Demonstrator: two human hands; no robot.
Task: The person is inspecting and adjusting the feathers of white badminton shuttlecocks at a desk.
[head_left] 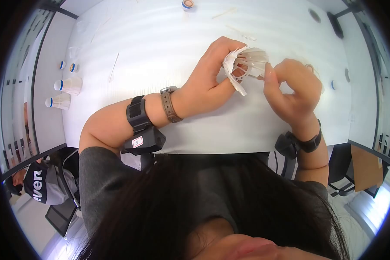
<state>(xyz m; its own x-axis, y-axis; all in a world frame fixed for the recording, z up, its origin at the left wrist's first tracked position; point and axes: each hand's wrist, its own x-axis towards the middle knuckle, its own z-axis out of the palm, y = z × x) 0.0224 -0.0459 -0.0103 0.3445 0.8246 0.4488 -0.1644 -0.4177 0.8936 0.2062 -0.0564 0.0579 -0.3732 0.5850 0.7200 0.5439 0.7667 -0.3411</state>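
Note:
A white feather shuttlecock (259, 57) sits in my left hand (212, 71), its open skirt facing toward the right and toward me. The fingers of that hand are wrapped round it, and its cork end is hidden. Through the skirt I see the ring and quills, with a fingertip behind them. Several vanes along the near edge look uneven and bent. My right hand (294, 84) is closed in a pinch at the skirt's right edge. Its thumb and forefinger meet at a feather there; the exact grip is partly hidden.
Two shuttlecocks (69, 86) lie at the table's left side, near small blue-rimmed cork pieces (74, 67). Another cork base (187, 4) stands at the far edge. Loose quills (114, 67) and feather scraps are scattered over the white table (160, 52). A person (43, 182) sits behind at left.

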